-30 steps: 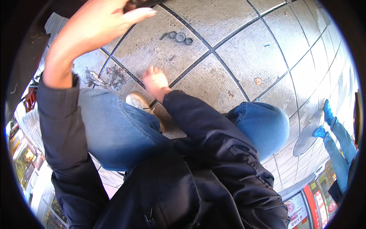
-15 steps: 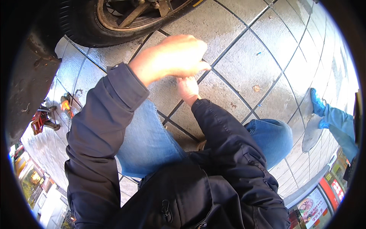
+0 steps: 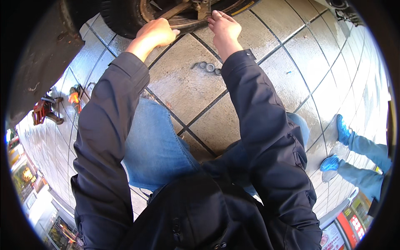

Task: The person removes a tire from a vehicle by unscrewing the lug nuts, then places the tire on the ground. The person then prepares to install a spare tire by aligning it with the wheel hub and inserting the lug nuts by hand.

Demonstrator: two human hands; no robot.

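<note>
At the top, a wheel with a black tyre (image 3: pixel 118 25) and a rusty, grimy rim (image 3: pixel 179 20) stands on the tiled floor. My left hand (image 3: pixel 155 34) is at its lower edge, fingers curled and thumb sticking out to the right. Whatever that hand may hold is hidden. To its right, my right hand (image 3: pixel 226 30) reaches up to the rim beside a spoke, its fingers bent and drawn together. I cannot make out anything between them. Several small dark grey rings (image 3: pixel 210 67) lie on the floor below, partly covered by my right sleeve.
A dark, dirty vehicle panel (image 3: pixel 46 50) fills the upper left. On the left floor stand a red metal device (image 3: pixel 41 111) and an orange-handled tool (image 3: pixel 74 100). Another person's legs with blue shoe covers (image 3: pixel 343 130) are at the right. A dark machine part (image 3: pixel 346 10) shows top right.
My hands, close together before, have parted and moved up to the wheel, the right one farther right. The small rings now show on the floor. The view has shifted slightly.
</note>
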